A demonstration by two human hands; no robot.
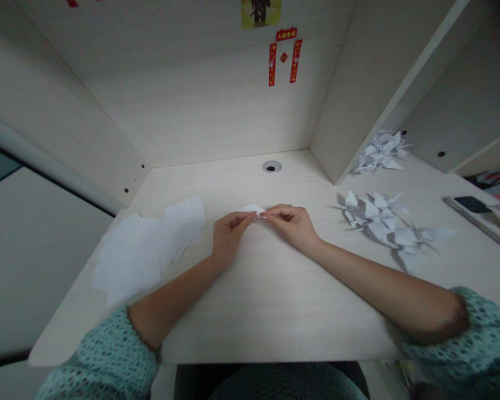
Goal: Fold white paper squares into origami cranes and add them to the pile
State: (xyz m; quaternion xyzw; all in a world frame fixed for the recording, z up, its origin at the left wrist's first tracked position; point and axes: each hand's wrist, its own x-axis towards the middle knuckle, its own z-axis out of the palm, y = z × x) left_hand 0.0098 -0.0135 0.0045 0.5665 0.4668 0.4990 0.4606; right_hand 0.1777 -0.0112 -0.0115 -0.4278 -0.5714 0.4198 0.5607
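Near the middle of the desk, a small piece of white paper (252, 208) is pinched between my two hands. My left hand (232, 230) grips its near edge between thumb and forefinger. From the other side, my right hand (289, 222) pinches the same paper, fingertips almost touching the left ones. Most of the paper is hidden behind the fingers, so its folds cannot be made out. Loose white paper sheets (133, 250) lie overlapping to the left of my left hand. Right of my right hand is a pile of folded white paper pieces (379, 219) with pointed tips.
More folded paper pieces (381, 151) lie farther back, beyond the upright divider (345, 100). A flat object with a dark phone-like shape (473, 204) is at the right. A round cable hole (272, 166) is set in the desk (275, 316) near the back panel.
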